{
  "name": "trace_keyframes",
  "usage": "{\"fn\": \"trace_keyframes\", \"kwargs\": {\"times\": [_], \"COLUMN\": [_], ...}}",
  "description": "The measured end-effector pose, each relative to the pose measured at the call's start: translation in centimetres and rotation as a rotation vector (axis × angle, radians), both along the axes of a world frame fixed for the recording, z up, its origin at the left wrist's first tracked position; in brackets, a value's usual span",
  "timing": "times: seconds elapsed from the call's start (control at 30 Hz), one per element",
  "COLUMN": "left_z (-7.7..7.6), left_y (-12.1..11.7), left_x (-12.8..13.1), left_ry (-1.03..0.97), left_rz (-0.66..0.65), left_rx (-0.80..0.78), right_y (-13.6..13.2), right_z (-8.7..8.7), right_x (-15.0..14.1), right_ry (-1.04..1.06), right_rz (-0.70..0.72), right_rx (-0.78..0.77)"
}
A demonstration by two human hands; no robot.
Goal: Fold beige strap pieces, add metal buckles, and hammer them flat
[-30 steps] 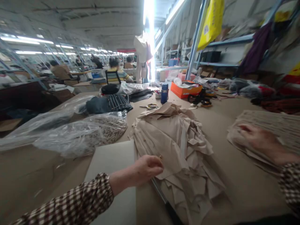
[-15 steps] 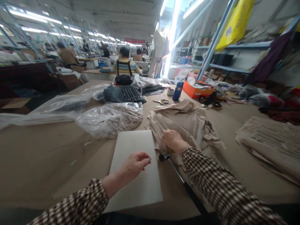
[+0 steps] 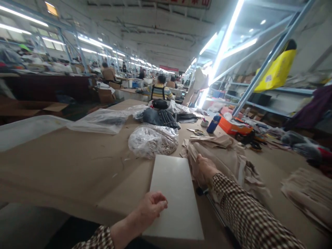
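My left hand is held over the left side of a smooth white board, its fingers curled in toward the thumb and nothing visible in them. To the right, my right hand grips the near left edge of a pile of beige fabric pieces; its fingertips are partly hidden. Just below that hand, beside the board, lies a hammer-like tool with a dark head and metal shaft, partly covered by my sleeve.
Beyond the board sit a clear plastic bag of beige strips, yellow-handled scissors, a blue bottle and an orange box. More stacked beige fabric lies at right. A person sits farther back.
The view has swung left and up, so things on the table appear farther right and lower. My right hand stays at the beige fabric, whose left edge now looks lifted and bunched.
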State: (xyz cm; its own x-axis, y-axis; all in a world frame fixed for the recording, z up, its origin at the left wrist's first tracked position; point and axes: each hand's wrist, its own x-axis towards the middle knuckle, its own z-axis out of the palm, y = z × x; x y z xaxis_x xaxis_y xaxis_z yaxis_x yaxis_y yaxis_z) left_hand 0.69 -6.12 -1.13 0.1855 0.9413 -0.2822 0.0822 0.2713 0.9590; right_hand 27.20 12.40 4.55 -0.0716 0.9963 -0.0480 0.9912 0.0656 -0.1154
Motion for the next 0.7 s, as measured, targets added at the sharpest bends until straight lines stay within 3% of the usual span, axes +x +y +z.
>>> {"fn": "trace_keyframes", "kwargs": {"times": [0.17,0.23,0.33,0.43,0.53,0.6,0.7], "left_z": [0.4,1.9,5.7,10.2,13.5,14.7,15.9], "left_y": [0.1,0.2,0.4,0.8,1.8,2.6,2.9], "left_x": [-0.3,0.3,2.0,3.6,4.7,5.2,5.1], "left_ry": [-0.003,-0.003,0.033,0.134,0.360,0.571,0.820], "left_rz": [0.011,-0.001,-0.008,0.000,0.002,0.023,0.044], "left_rx": [0.055,0.133,0.355,0.774,1.182,1.292,1.277], "right_y": [0.4,0.2,-1.3,-4.2,-7.8,-9.9,-12.2], "right_z": [5.3,7.7,10.5,12.2,13.9,15.3,16.8], "right_x": [3.3,4.2,4.0,2.3,0.1,-1.4,-3.4], "right_ry": [0.207,0.271,0.313,0.150,-0.235,-0.406,-0.399], "right_rz": [-0.070,-0.059,0.027,0.263,0.538,0.625,0.729], "right_rx": [0.328,0.420,0.483,0.512,0.572,0.682,0.804]}}
